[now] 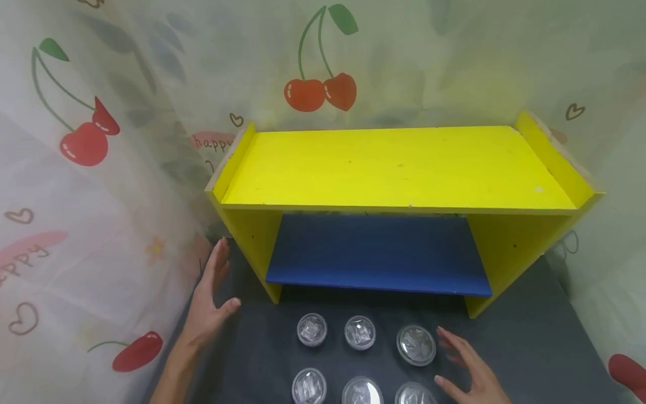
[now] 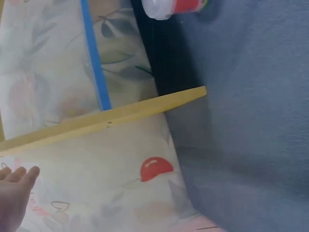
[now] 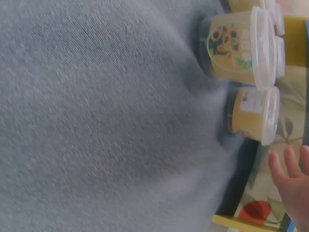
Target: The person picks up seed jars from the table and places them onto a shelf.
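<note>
Cherry-printed cloth (image 1: 404,67) hangs around a dark table (image 1: 540,342) bearing a yellow-and-blue shelf (image 1: 393,168). The left hand (image 1: 206,311), empty and spread, is near it; the right hand (image 1: 473,373), wide apart, is just beside the back-right of six lidded tubs (image 1: 416,345), some yellow-sided, contents unclear.

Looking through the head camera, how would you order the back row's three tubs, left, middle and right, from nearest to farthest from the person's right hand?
1. Right tub: just left of the right hand, by its fingertips.
2. Middle tub: next one to the left.
3. Left tub: at the row's far left end.
</note>
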Demonstrator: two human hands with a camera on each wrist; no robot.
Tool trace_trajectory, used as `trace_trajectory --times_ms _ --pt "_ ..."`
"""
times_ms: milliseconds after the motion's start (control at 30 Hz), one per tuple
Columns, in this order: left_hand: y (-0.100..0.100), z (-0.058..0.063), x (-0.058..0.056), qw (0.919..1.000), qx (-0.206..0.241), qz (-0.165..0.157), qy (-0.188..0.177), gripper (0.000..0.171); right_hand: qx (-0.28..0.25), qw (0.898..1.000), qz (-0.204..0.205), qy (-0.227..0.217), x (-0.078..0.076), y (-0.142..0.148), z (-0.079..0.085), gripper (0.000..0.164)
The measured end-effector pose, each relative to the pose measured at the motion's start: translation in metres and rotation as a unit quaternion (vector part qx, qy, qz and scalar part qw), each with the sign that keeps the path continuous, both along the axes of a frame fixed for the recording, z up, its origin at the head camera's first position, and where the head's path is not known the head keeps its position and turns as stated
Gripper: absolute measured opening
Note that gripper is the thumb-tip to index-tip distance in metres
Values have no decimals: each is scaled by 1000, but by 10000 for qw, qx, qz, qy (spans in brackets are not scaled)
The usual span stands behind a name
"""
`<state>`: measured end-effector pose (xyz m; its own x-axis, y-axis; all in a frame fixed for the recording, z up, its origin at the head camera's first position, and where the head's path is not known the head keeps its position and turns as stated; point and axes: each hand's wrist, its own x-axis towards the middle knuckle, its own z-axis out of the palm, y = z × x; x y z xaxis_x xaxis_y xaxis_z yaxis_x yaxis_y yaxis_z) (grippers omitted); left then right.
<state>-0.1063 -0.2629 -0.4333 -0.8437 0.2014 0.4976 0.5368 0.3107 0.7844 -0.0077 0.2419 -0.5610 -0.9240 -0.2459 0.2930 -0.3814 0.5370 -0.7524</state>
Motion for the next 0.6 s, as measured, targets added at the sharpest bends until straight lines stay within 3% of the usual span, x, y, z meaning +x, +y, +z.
trace_trajectory --times_ms 67,200,467,600 --pt "1 6 -2 9997 136 -124 -141 95 -46 10000 -31 69 2 -2 -2 85" --pt "4 19 -7 9985 339 -284 -313 91 -195 9987 -404 -244 7 -7 -7 73" --pt "14 41 -17 9940 898 -541 313 84 -449 9942 -597 -778 16 -13 -22 66" --pt "18 52 -19 9939 926 -496 344 82 -628 9950 -452 -633 18 -12 -31 63"
